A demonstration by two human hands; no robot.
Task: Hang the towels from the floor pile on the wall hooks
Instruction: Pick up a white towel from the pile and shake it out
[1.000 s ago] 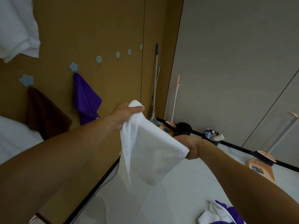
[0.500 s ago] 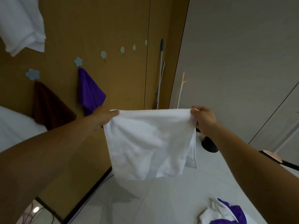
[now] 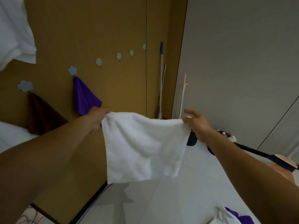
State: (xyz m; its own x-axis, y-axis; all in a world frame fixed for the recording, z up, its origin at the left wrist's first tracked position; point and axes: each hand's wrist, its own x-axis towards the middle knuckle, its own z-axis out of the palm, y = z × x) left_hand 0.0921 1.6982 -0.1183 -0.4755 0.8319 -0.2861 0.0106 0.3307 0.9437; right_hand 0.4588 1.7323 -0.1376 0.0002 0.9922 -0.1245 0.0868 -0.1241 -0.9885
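Head view: a white towel (image 3: 144, 147) hangs spread in the middle of the frame, held up by its two top corners above the pale floor (image 3: 186, 199). The left hand (image 3: 97, 117) grips the top left corner with curled fingers. The right hand (image 3: 196, 123) pinches the top right corner, its other fingers loosely spread. On the brown wall (image 3: 113, 29) at the left runs a row of flower-shaped hooks (image 3: 99, 61). A purple towel (image 3: 84, 97) hangs from one, a brown towel (image 3: 42, 113) from the one further left. At the lower right edge of the frame lies the floor pile (image 3: 229, 215), white and purple cloth. Two long handles (image 3: 161, 78) lean in the corner, upper middle.
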